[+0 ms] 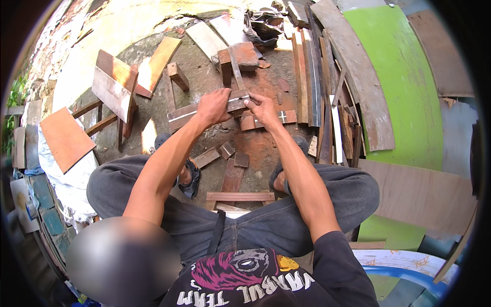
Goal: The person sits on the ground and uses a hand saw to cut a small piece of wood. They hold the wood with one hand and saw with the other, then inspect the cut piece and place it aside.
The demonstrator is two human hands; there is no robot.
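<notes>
Head view: I see my left hand (214, 107) and right hand (263, 108) both pinching a small wooden block (237, 101) over floor offcuts. With each grip near its ends, it could slip and drop among them.

Both hands close on a small wood block (238, 102), left hand (214, 106) and right hand (263, 108) touching it from either side. Directly beyond the hands, a brick (244, 55) and upright offcuts block forward travel. Right of the right hand, stacked planks (312, 77) form a continuous barrier. Left of the left hand, bare ground (153, 110) gives passage up to a small wooden stool (115, 87). Nearer the body, short scraps (225, 151) lie between the feet.
</notes>
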